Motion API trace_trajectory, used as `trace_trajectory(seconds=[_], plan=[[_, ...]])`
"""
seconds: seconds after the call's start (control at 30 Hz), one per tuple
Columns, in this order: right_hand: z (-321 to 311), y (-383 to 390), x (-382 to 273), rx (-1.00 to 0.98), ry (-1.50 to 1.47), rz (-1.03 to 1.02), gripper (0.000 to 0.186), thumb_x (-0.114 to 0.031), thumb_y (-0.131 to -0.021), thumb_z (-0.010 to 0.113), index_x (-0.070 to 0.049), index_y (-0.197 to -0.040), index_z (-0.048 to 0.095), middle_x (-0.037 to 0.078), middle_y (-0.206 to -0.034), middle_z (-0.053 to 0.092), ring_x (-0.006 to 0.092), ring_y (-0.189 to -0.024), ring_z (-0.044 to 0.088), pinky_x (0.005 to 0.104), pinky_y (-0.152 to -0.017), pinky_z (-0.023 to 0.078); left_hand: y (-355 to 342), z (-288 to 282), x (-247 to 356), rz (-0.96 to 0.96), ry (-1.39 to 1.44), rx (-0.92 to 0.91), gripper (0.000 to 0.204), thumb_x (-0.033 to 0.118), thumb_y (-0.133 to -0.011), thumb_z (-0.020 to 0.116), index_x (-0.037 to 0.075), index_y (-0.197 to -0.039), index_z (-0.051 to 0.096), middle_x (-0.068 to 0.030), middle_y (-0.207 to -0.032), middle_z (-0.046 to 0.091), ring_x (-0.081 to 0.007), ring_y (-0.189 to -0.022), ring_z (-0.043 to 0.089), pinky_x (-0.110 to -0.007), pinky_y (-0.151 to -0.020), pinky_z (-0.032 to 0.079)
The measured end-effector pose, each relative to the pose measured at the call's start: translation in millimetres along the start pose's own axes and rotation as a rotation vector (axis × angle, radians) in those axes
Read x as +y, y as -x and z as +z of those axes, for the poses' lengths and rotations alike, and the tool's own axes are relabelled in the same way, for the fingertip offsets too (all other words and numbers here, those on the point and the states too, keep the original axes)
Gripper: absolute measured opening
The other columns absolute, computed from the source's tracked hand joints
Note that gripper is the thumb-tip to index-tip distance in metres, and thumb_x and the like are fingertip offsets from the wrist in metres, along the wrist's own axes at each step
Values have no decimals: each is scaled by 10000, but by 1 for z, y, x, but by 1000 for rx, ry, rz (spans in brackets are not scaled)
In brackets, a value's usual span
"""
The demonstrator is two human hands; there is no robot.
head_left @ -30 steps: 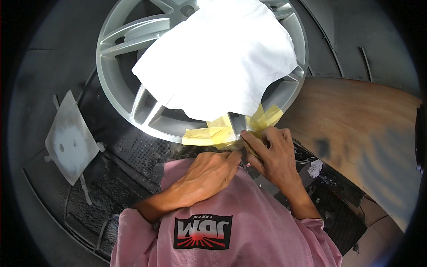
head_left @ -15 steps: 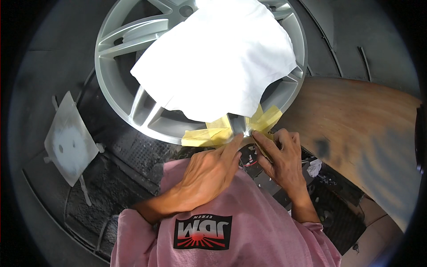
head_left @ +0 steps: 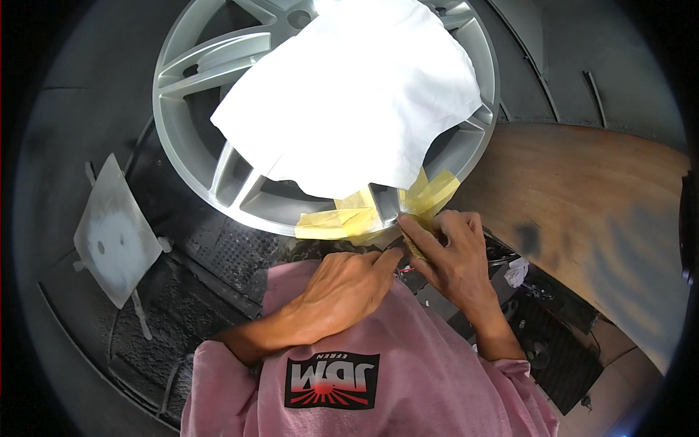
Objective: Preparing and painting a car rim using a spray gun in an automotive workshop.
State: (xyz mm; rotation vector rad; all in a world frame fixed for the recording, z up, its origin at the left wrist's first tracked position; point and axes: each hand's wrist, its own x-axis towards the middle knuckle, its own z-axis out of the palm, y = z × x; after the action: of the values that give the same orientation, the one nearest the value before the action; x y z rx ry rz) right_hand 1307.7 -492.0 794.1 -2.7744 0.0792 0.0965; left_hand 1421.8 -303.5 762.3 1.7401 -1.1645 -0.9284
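Note:
A silver alloy wheel (head_left: 169,120) lies in front of me with a white cloth (head_left: 349,102) over its middle. Strips of yellow masking tape (head_left: 331,223) frame a bare patch at the end of the nearest spoke, and more tape sits to the right of it. My right hand (head_left: 455,251) pinches a small folded yellowish sheet, its forefinger tip at the rim beside the patch. Just below the rim, my left hand (head_left: 349,280) holds nothing that I can see; its forefinger points toward the right hand and its other fingertips are hidden.
To the right a brown wooden board (head_left: 568,189) reaches up close to the wheel. A whitish square panel (head_left: 116,233) with a hole stands at the left. Crumpled white paper (head_left: 516,272) lies beyond my right wrist. Dark matting (head_left: 196,291) covers the floor below.
My left hand has drawn back from the rim toward me, taking its forefinger off the patch. My right hand has shifted slightly left, its forefinger still at the rim.

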Motion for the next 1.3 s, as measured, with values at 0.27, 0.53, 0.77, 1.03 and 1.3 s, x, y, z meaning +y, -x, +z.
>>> trace_trajectory(seconds=[0.27,0.53,0.77,1.03,1.3], plan=[[6,-14,-9,-2,40,1,657,-196,-678,859,-137,-1310,690,54,-935,480,228,-858,508,400,-831,404,5,-2,-4,17,-15,15,184,43,-900,606,-45,-1060,582,-178,-712,642,-381,-624,667,-478,-540,504],[3,-18,-15,-25,12,34,636,-193,-676,859,-127,-1287,693,58,-928,479,235,-847,509,400,-834,399,8,-2,-8,29,-28,20,183,39,-897,608,-43,-1060,586,-174,-716,643,-377,-627,670,-475,-546,510],[2,-18,-19,-4,13,66,628,-188,-670,860,-119,-1273,699,59,-915,478,230,-834,513,394,-829,397,8,-1,-9,23,-24,5,153,49,-914,587,-39,-1039,585,-175,-717,643,-378,-625,671,-476,-544,511],[5,-16,-18,-12,21,75,609,-171,-678,850,-103,-1264,697,63,-910,488,236,-839,530,400,-822,408,8,0,-10,22,-17,-19,135,57,-929,576,-34,-1029,584,-181,-723,651,-383,-618,669,-490,-536,506],[8,-19,-19,16,24,50,604,-173,-692,848,-108,-1271,690,66,-925,493,244,-826,519,397,-826,406,10,0,-12,18,-13,-5,126,63,-930,580,-29,-1017,585,-188,-724,655,-389,-615,667,-495,-536,505]])
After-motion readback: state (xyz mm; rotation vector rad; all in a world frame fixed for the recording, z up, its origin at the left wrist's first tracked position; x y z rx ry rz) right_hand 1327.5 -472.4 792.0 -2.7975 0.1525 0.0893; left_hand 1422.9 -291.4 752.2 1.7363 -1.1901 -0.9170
